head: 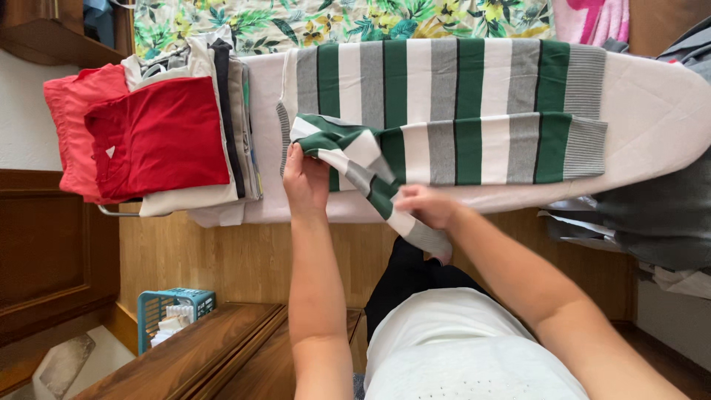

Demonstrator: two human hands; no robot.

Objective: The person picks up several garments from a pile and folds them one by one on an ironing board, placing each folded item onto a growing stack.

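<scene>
A green, grey and white striped sweater (459,96) lies flat on a white ironing board (652,118). One sleeve is folded across its near side. My left hand (305,176) presses on the sweater's near left part, at the shoulder. My right hand (424,206) grips the other sleeve (385,194), which hangs crumpled over the board's near edge with its grey cuff pointing down.
A pile of folded clothes with a red shirt (159,137) on top sits on the board's left end. Flowered fabric (341,22) lies beyond the board. Grey cloth (659,215) hangs at right. A teal basket (172,311) stands on the wooden floor by dark furniture (222,348).
</scene>
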